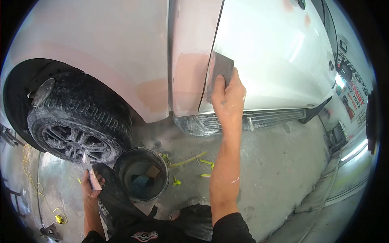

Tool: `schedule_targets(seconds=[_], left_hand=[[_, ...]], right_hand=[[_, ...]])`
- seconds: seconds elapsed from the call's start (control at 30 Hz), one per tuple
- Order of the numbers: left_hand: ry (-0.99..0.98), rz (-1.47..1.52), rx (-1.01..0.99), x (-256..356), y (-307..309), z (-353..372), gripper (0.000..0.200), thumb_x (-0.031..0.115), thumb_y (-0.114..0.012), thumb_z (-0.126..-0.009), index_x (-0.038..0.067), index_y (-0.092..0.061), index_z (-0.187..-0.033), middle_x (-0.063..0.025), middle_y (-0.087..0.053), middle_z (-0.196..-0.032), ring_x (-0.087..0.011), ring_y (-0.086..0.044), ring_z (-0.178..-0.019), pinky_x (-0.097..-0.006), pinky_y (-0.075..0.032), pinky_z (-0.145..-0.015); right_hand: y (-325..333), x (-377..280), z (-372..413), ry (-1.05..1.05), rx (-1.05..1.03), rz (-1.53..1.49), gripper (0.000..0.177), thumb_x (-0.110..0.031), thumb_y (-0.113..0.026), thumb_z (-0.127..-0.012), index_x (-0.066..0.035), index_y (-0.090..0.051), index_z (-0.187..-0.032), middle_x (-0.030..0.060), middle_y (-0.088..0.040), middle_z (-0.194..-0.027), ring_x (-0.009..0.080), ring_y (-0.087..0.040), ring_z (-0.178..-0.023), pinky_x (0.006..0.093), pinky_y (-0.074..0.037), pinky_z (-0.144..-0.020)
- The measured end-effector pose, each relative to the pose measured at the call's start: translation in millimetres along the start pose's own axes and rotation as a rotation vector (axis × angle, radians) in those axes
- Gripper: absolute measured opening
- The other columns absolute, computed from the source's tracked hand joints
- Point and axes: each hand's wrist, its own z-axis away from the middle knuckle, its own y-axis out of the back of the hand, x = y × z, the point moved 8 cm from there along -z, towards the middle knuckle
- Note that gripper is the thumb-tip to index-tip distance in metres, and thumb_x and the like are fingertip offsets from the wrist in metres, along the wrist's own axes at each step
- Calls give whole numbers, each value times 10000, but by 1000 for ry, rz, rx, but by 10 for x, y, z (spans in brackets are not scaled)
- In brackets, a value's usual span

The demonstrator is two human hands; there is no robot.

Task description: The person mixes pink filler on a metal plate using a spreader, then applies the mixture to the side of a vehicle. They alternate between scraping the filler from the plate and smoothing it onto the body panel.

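My right hand (pixel 229 91) grips a flat dark grey block (pixel 222 71) and holds it against the edge of the white car door (pixel 259 52), beside the door gap. Left of the gap, a pinkish-brown patch (pixel 190 75) covers part of the body panel. Low on the left, my left hand (pixel 91 184) is closed around a pale, flat, pointed tool (pixel 91 172), held near the wheel and away from the bodywork. Another brownish patch (pixel 154 92) lies on the panel above the wheel arch's right end.
A dusty wheel (pixel 77 139) stands at the left. Beside it, a black bucket (pixel 165 178) holds water, a cloth and a brown block. Yellow-green tape scraps (pixel 177 182) lie on the floor, and a yellow cord (pixel 39 188) runs at far left. A side step (pixel 275 117) juts below the door.
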Motion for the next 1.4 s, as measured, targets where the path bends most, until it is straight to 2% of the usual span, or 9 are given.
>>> schedule_targets(seconds=[0.47,0.63,0.73,0.83,1.07,1.17,1.2,1.27,1.4], left_hand=[[10,6,-32,20,48,-40,311,401,-585,-1007,94,-609,-962,9,-521,-779,-130,-527,-674,-428,-602,-752],[23,32,-20,29,79,-30,308,391,-564,-1022,91,-611,-971,6,-523,-789,-132,-529,-686,-438,-598,-772],[20,103,-137,27,80,-46,330,356,-485,-1065,51,-594,-1130,-21,-538,-845,-153,-520,-699,-493,-604,-815],[27,57,-78,23,-56,-27,308,381,-554,-1030,83,-613,-975,2,-523,-793,-141,-533,-690,-444,-593,-778],[3,-23,80,35,150,-29,342,405,-584,-1004,65,-619,-1019,-33,-601,-831,-173,-601,-725,-459,-598,-694],[37,-163,233,68,308,17,391,419,-617,-977,43,-623,-1085,-87,-668,-883,-230,-678,-778,-465,-584,-595],[89,-181,118,50,249,0,376,392,-615,-979,39,-619,-1109,-83,-670,-906,-235,-680,-810,-418,-590,-669],[1,-196,323,-1,326,-23,346,376,-622,-966,47,-625,-1075,-74,-673,-852,-226,-684,-728,-354,-591,-642],[163,-333,231,-473,-105,-31,401,318,-701,-902,29,-603,-1162,-104,-676,-960,-239,-690,-812,-375,-592,-727]], right_hand=[[-235,297,325,73,-39,82,119,-23,-533,-919,91,-524,-954,311,-574,-714,521,-557,-666,526,-432,-622],[-259,423,509,-58,-95,79,129,-26,-541,-915,92,-528,-964,321,-591,-738,538,-575,-714,531,-444,-637],[-277,527,608,-79,-114,126,124,-27,-542,-913,90,-524,-951,324,-597,-741,541,-582,-725,534,-450,-642],[-297,579,703,-78,-99,110,124,-34,-540,-912,86,-524,-939,328,-602,-745,543,-588,-729,546,-452,-653],[-318,807,1082,-212,-185,178,209,-59,-538,-911,100,-572,-1042,353,-625,-829,547,-606,-829,549,-476,-730],[-160,1004,1414,-267,-192,182,295,-83,-563,-935,101,-591,-1163,286,-696,-925,427,-692,-875,468,-518,-779],[-134,1108,1538,-395,-259,24,308,-97,-573,-947,90,-596,-1191,241,-708,-963,357,-692,-893,435,-522,-796],[-115,1270,1828,-626,-388,-318,337,-125,-594,-971,67,-606,-1247,149,-732,-1038,216,-692,-927,371,-531,-830],[-314,1335,2335,-825,-568,-813,312,-163,-606,-999,26,-628,-1246,45,-702,-1087,96,-624,-969,305,-517,-846]])
